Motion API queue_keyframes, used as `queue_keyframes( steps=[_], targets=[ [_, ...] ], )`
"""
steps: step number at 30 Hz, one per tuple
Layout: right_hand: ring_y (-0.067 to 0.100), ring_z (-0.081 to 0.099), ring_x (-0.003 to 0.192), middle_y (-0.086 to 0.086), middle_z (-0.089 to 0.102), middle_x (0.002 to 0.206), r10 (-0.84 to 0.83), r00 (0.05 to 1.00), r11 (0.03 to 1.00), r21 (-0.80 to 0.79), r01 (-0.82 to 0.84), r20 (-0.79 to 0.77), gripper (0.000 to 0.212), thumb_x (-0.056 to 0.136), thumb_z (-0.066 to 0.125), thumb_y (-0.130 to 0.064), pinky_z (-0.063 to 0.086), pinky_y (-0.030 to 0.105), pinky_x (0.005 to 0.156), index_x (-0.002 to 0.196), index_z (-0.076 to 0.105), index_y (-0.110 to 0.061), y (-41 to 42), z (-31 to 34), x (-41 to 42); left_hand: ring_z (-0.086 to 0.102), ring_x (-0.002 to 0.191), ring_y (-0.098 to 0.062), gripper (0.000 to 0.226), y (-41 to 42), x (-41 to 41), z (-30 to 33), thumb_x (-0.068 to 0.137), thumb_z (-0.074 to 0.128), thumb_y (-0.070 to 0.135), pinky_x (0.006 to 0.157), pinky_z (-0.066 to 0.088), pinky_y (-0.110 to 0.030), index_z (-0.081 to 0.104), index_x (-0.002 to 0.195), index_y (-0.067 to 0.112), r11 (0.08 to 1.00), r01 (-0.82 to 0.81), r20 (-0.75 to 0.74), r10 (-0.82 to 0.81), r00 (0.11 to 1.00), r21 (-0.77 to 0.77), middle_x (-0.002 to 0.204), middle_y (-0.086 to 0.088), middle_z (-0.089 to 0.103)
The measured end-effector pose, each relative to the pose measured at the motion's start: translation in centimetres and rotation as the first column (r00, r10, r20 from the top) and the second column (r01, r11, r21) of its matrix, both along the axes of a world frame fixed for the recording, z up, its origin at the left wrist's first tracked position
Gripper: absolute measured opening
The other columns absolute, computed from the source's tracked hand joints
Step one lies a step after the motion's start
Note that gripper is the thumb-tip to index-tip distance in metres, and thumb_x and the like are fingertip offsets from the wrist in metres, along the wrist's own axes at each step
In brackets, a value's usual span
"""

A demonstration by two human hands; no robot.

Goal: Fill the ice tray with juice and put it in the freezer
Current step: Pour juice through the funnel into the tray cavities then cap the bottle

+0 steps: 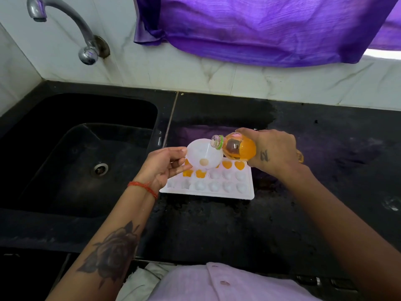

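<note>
Filling step: bottle (239, 148) grasped by right hand (273, 151), tilted into funnel (202, 155) pinched by left hand (167, 164); tray (247, 193) part-filled on desk (238, 224). Next judged: funnel shifted to empty cell.

One tray (247, 193), one funnel (199, 152), one bottle (240, 148), two hands showing; four juice-filled cells (239, 165) visible, others hiding behind funnel.

You have one view only, a wide-angle camera worn on your head, looking forward and steeply down at the dark surface (303, 213). It sits close: both forearms reach in from the lower edge, the sink (76, 131) lies left, and the wall tap (65, 25) bends at the top corner.
</note>
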State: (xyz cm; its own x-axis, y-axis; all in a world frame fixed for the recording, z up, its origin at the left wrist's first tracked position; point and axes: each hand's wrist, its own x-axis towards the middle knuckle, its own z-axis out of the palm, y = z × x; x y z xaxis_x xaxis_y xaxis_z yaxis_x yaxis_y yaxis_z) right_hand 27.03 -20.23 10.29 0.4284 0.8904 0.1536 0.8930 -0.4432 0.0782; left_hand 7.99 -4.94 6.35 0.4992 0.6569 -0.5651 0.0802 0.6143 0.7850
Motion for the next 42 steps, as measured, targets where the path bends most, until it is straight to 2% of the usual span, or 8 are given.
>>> queue_keyframes(
  steps=[2,7,10,14,23,30,34,42],
  targets=[
    [0.022,0.063,0.089,-0.006,0.067,0.094,-0.007,1.000,1.000,0.014,0.007,-0.005,0.062,0.076,0.070,-0.045,0.038,0.026,0.062,0.131,0.040,-0.045,-0.3,0.2,0.1,0.060,0.047,-0.006,0.009,-0.1,0.3,0.2,0.083,0.062,-0.001,0.050,0.057,-0.026,0.068,0.089,0.001,1.000,0.000,0.006,0.000,1.000,-0.002,0.056,-0.003,0.066],
    [0.025,0.063,0.080,-0.003,0.067,0.084,-0.007,1.000,0.998,0.062,0.007,0.004,0.049,0.078,0.066,-0.044,0.020,0.022,0.053,0.124,0.048,-0.043,-1.4,0.8,0.2,0.060,0.048,-0.007,0.010,-0.8,1.3,0.4,0.084,0.061,-0.002,0.050,0.057,-0.026,0.068,0.091,-0.001,1.000,0.027,0.016,-0.027,1.000,0.003,0.057,-0.005,0.064],
    [0.027,0.062,0.084,-0.002,0.067,0.088,-0.016,1.000,0.999,0.032,0.015,0.023,0.053,0.077,0.067,-0.038,0.025,0.028,0.058,0.126,0.047,-0.042,-1.9,0.7,0.4,0.058,0.054,-0.010,0.012,-1.2,1.9,0.1,0.083,0.062,-0.002,0.051,0.057,-0.027,0.067,0.093,-0.001,0.999,0.049,0.003,-0.049,0.999,0.004,0.059,-0.006,0.062],
    [0.026,0.063,0.089,-0.003,0.066,0.094,-0.037,0.994,0.999,-0.025,0.040,0.104,0.056,0.080,0.066,-0.035,0.032,0.028,0.060,0.129,0.041,-0.043,-2.3,0.1,1.0,0.059,0.050,-0.008,0.011,-1.5,2.3,-0.4,0.083,0.062,-0.001,0.054,0.059,-0.027,0.067,0.092,0.000,0.997,0.073,-0.026,-0.072,0.997,0.019,0.068,-0.009,0.061],
    [0.026,0.063,0.094,0.000,0.066,0.104,-0.019,0.995,0.999,-0.031,0.022,0.096,0.060,0.082,0.065,-0.039,0.045,0.031,0.067,0.135,0.037,-0.040,-2.7,-0.3,1.4,0.060,0.046,-0.006,0.007,-1.6,2.6,-0.6,0.082,0.063,-0.002,0.051,0.057,-0.027,0.068,0.085,0.001,0.998,0.066,-0.022,-0.066,0.998,0.003,0.054,-0.003,0.065],
    [0.025,0.063,0.090,-0.002,0.067,0.097,-0.022,0.996,1.000,0.002,0.022,0.089,0.056,0.080,0.067,-0.040,0.039,0.029,0.063,0.130,0.041,-0.041,-2.6,-0.3,1.4,0.060,0.049,-0.007,0.009,-1.6,2.6,-0.5,0.082,0.063,-0.002,0.053,0.059,-0.028,0.068,0.090,0.000,0.998,0.061,-0.018,-0.061,0.998,-0.003,0.054,-0.003,0.065],
    [0.026,0.062,0.089,-0.002,0.067,0.093,-0.040,0.999,0.999,0.014,0.040,0.030,0.052,0.079,0.066,-0.038,0.034,0.028,0.062,0.127,0.044,-0.041,-2.7,-0.1,1.2,0.058,0.059,-0.011,0.014,-1.6,2.5,-0.2,0.082,0.063,-0.001,0.053,0.058,-0.028,0.068,0.095,-0.001,0.998,0.056,-0.009,-0.056,0.998,0.007,0.068,-0.008,0.064],
    [0.027,0.063,0.092,-0.003,0.068,0.096,-0.083,0.996,0.996,0.031,0.084,-0.020,0.054,0.078,0.068,-0.039,0.036,0.028,0.064,0.127,0.046,-0.043,-3.7,0.6,1.3,0.060,0.046,-0.006,0.013,-2.1,3.4,0.1,0.083,0.061,-0.003,0.052,0.058,-0.027,0.067,0.094,-0.002,0.997,0.078,0.008,-0.078,0.997,0.017,0.058,-0.005,0.064]
  ],
)
